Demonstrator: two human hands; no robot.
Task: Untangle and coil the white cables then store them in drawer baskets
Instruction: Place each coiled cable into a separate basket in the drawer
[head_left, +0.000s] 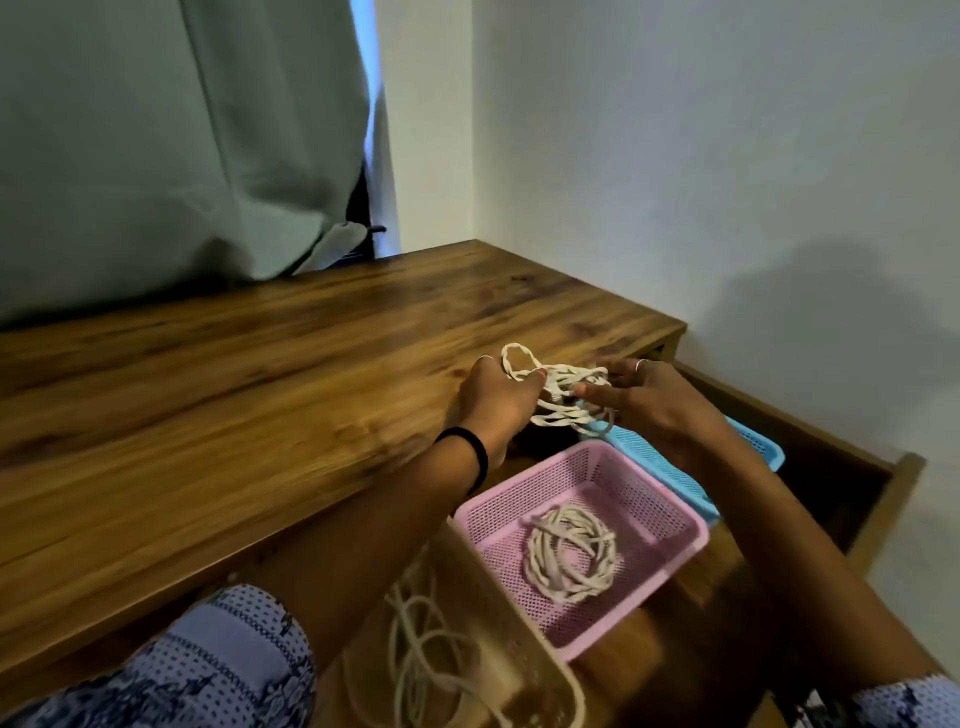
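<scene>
A loose bundle of white cable (563, 387) hangs between my two hands above the far end of the open drawer. My left hand (498, 400) pinches its left side, with one loop sticking up past my fingers. My right hand (644, 400) grips the right side of the same bundle. Below them a blue basket (756, 447) sits in the drawer. The pink basket (670, 525) beside it holds a coiled white cable (571, 553). A cream basket (524, 634) nearest me holds another loose white cable (421, 644).
The wooden desk top (234, 395) stretches to the left of the drawer. The drawer's wooden front (893, 499) juts out at the right, close to the white wall (727, 182). A grey-green curtain (156, 145) hangs over the desk's back edge.
</scene>
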